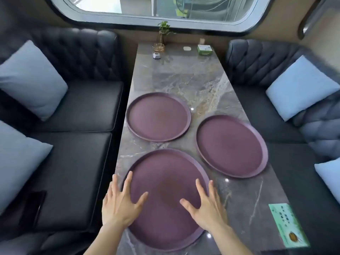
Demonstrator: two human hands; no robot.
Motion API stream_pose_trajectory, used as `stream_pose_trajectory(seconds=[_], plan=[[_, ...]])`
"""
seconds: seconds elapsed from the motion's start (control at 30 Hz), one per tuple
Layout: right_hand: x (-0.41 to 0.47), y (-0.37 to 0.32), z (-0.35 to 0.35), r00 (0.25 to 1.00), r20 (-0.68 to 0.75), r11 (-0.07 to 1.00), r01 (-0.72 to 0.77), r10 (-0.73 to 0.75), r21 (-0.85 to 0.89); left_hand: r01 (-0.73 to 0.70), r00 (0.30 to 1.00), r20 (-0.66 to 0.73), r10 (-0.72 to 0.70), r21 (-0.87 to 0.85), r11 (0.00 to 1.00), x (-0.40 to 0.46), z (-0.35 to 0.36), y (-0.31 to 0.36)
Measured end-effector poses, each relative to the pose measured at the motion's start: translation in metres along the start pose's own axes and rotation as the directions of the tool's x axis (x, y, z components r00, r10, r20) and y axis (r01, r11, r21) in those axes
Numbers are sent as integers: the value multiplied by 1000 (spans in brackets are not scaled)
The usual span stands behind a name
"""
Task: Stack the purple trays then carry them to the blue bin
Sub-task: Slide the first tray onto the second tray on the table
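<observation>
Now | purple trays (158,116): 3, unstacked | left hand (119,205), right hand (207,207): splayed, empty

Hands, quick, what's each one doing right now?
Left hand: open, fingers spread over the nearest purple tray, holding nothing.
Right hand: open, spread likewise, holding nothing.

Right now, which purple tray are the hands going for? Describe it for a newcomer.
On the long marble table between the dark sofas lie three round purple trays. It is the nearest tray, at the camera end; only it has the left hand and right hand spread over it.
</observation>
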State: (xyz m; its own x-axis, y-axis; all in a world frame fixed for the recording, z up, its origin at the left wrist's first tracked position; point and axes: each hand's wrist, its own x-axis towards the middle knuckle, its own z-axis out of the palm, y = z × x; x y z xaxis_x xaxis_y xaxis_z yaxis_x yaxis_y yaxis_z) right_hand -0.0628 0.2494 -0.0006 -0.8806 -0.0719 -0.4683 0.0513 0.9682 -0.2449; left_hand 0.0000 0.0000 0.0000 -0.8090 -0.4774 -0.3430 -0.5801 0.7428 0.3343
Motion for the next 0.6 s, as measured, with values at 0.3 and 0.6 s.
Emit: stream_pose_trajectory(seconds=[0.3, 0.6], plan=[[22, 11, 17, 974, -31, 877, -189, 225, 441, 221, 975, 62, -213, -327, 919, 14, 17, -14], [33, 27, -10, 852, -144, 738, -337, 503, 584, 247, 906, -196, -376, -478, 843, 22, -2, 9]])
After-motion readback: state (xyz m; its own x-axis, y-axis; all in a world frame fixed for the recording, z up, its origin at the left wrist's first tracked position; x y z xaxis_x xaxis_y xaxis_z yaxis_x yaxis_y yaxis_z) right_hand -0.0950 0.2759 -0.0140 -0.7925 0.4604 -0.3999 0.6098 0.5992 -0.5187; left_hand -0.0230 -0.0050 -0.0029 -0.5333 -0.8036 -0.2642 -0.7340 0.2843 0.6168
